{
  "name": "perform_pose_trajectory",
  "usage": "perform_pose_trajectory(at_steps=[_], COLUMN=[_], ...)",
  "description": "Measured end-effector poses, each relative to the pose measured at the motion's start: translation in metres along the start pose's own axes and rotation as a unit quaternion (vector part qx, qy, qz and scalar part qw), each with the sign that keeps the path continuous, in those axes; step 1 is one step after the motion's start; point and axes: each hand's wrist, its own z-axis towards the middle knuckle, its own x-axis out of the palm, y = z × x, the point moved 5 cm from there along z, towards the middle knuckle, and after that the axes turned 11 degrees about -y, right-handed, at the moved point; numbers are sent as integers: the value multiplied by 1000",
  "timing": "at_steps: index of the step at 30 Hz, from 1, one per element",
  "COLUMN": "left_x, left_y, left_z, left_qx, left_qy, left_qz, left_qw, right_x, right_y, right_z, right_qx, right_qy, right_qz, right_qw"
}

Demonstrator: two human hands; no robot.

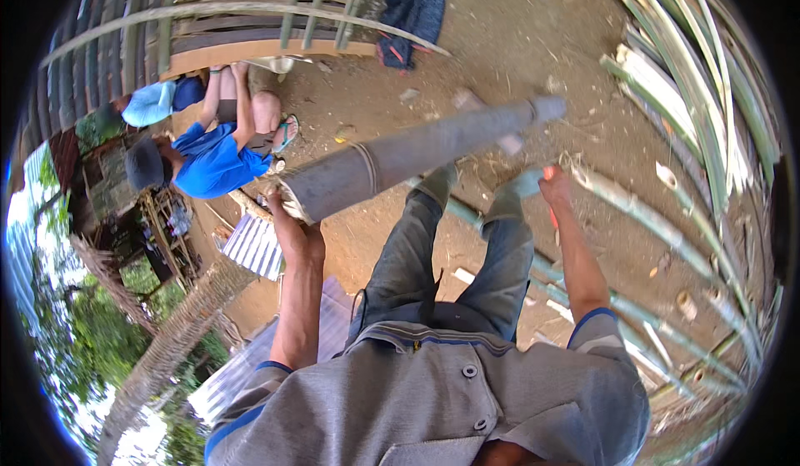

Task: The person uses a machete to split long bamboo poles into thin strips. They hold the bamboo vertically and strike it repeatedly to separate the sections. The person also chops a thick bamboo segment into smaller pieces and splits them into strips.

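Note:
A thick, dark grey bamboo pole (417,151) slants across in front of my legs, its near end at the left and its far end out to the right. My left hand (293,226) grips the cut left end, with the fingers at its rim. Beneath the far part lies a short round piece of wood (510,143), partly hidden by the pole. My right hand (557,188) is closed beside my right knee, away from the pole. It holds a red handle (554,218); the rest of that tool cannot be made out.
Split bamboo strips (667,91) are piled at the far right, with green bamboo poles (650,216) strewn below. At the left a person in a blue shirt (218,162) crouches by a slatted bamboo structure (242,29). Dark cloth (414,8) and a corrugated sheet (254,245) lie nearby.

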Motion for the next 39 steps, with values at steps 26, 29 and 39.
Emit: perform_pose_trajectory(at_steps=[26, 29, 39], left_x=[8, -7, -9], left_y=[17, 30, 15], left_z=[-80, -72, -86], left_qx=[55, 55, 177], left_qy=[124, 99, 86], left_qz=[28, -1, 79], left_qw=[990, 994, 977], right_x=[-215, -191, -198], right_y=[226, 205, 186], right_z=[-264, -233, -237], right_qx=[-299, -220, -299], right_qy=[-5, 41, 7], right_qz=[96, 77, 31], right_qw=[949, 971, 954])
